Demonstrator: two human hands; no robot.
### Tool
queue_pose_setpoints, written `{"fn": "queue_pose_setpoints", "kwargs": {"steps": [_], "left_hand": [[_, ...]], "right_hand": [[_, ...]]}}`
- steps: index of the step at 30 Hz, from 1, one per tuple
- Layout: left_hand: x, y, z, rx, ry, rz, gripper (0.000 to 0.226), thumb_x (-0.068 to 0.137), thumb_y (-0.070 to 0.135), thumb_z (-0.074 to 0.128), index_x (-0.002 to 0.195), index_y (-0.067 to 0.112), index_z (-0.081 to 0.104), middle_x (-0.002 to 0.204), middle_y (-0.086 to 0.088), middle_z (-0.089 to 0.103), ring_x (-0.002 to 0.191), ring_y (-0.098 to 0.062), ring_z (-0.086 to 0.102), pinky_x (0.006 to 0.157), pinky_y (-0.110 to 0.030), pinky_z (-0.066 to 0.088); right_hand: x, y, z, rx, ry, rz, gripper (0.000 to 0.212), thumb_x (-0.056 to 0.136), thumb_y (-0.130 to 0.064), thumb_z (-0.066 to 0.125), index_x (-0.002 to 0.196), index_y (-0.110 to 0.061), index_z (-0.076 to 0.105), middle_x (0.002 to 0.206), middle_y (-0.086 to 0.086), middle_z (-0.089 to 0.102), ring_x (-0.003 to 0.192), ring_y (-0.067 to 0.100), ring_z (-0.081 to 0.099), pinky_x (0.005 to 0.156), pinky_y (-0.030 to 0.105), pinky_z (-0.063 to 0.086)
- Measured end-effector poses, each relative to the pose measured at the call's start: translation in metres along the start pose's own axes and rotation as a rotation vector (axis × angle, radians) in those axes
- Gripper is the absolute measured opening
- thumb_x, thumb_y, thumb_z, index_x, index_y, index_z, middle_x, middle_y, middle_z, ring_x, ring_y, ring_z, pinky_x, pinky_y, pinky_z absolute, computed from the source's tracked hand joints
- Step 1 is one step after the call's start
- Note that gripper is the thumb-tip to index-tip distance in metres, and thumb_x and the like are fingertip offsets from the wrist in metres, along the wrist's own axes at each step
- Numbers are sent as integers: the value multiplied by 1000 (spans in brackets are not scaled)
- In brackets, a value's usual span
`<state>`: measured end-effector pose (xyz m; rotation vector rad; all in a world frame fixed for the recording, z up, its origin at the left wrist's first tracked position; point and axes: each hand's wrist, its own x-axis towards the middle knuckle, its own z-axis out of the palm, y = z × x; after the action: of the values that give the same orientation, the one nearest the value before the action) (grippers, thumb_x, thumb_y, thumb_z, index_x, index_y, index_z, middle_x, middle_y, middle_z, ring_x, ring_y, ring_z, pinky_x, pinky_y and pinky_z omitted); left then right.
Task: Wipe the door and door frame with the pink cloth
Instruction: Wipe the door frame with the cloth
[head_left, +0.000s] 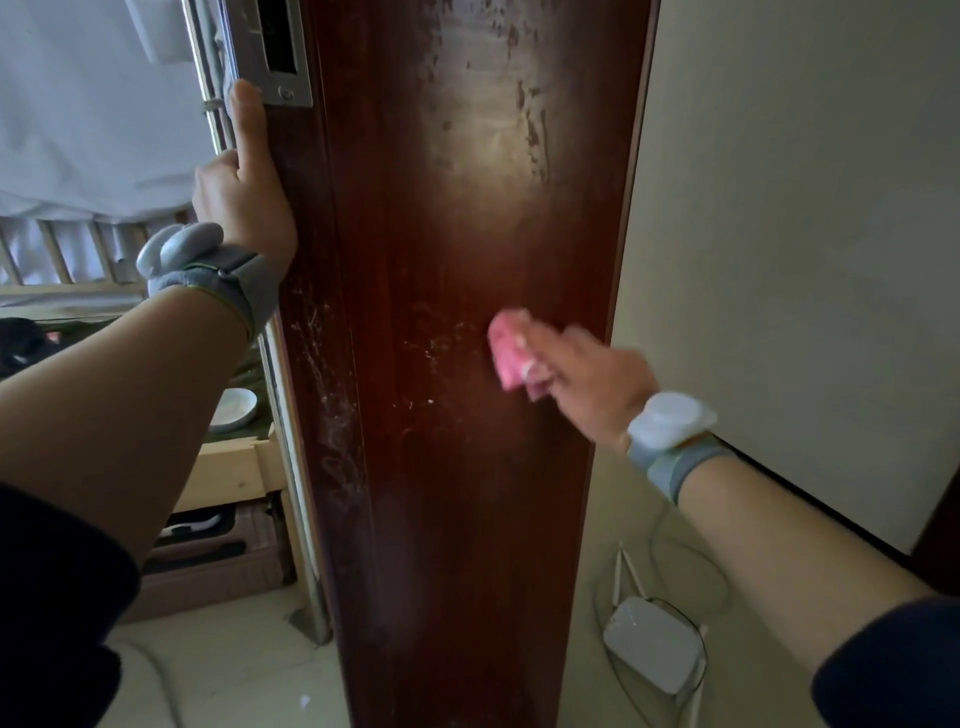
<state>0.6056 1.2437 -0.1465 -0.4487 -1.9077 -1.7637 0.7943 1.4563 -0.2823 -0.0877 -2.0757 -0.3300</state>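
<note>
Free passage is offered across the lower door (467, 519), hemmed on the right by the wall (779, 234) and, lower, a router (649, 644)

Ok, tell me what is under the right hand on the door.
A pink cloth, held by the right hand against the door. The hand covers part of the cloth, and the cloth hides the wood behind it.

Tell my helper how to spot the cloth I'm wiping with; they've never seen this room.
Find the tall dark red-brown door, with the cream wall to its right. About halfway up, near the door's right edge, the right hand holds a bunched pink cloth against the wood. It is the only pink, soft thing there; the left hand only grips the door's other edge.
</note>
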Motion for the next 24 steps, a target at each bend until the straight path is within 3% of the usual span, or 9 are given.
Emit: {"fn": "queue_pose_setpoints", "kwargs": {"steps": [2, 4, 6, 9, 12, 14, 18, 21, 24], "left_hand": [[0, 1, -1, 12, -4, -1, 66, 89, 74, 24, 59, 16, 37, 61, 1, 37, 54, -13, 33, 52, -18, 28], [1, 0, 0, 9, -3, 4, 66, 89, 74, 24, 62, 15, 41, 62, 0, 38, 53, -12, 33, 51, -16, 31], [0, 0, 0, 7, -1, 3, 68, 89, 74, 24, 64, 14, 44, 64, -2, 39, 53, -11, 34, 53, -19, 32], [0, 0, 0, -17, 9, -5, 68, 89, 74, 25, 58, 14, 38, 59, 1, 37, 58, -17, 37, 64, -30, 32], [-1, 0, -1, -24, -2, -3, 68, 88, 74, 25, 56, 15, 37, 59, 1, 37, 69, -21, 40, 68, -30, 32], [0, 0, -1, -24, -8, -2, 69, 88, 75, 25, 57, 15, 39, 60, 1, 38, 69, -21, 40, 69, -31, 33], [2, -2, -1, -30, -5, -6, 71, 86, 77, 25, 58, 14, 44, 64, -3, 42, 72, -23, 44, 70, -33, 35], [4, -3, 0, -32, -6, 3, 71, 87, 75, 26, 55, 14, 41, 65, -6, 39, 72, -24, 41, 70, -34, 34], [4, -2, 0, -42, -17, 15, 69, 88, 74, 26, 54, 15, 37, 61, -2, 36, 71, -24, 38, 68, -33, 33]], "right_hand": [[29, 15, -21, 121, 139, 282, 61, 80, -17, 59, 137, -32, 45, 82, 11, 61, 62, 37, 60, 54, 37, 51], [42, 22, -25, 144, 225, 433, 57, 83, -20, 52, 137, -34, 44, 83, 12, 61, 72, 37, 60, 63, 36, 47], [36, 13, -14, 95, 234, 384, 59, 80, -18, 50, 138, -29, 44, 79, 12, 58, 64, 37, 58, 55, 35, 45], [11, -15, 7, 57, 117, 122, 57, 79, -25, 48, 136, -23, 46, 72, 9, 53, 44, 31, 49, 36, 31, 44], [7, -26, 8, 66, -63, -142, 56, 78, -35, 47, 134, -30, 48, 68, 3, 53, 42, 23, 49, 35, 30, 44], [31, -24, -4, 154, 6, -83, 53, 76, -35, 49, 128, -33, 56, 69, 4, 60, 50, 28, 57, 44, 35, 51], [83, -12, -24, 314, 282, 338, 51, 76, -20, 55, 126, -30, 58, 86, 12, 69, 80, 34, 65, 69, 40, 53], [67, -25, -9, 212, 255, 194, 55, 75, -22, 53, 130, -26, 55, 76, 10, 60, 61, 37, 60, 53, 37, 52], [36, -42, 8, 146, 50, -103, 53, 73, -30, 49, 125, -25, 60, 69, 8, 56, 43, 32, 53, 37, 37, 48]]}}
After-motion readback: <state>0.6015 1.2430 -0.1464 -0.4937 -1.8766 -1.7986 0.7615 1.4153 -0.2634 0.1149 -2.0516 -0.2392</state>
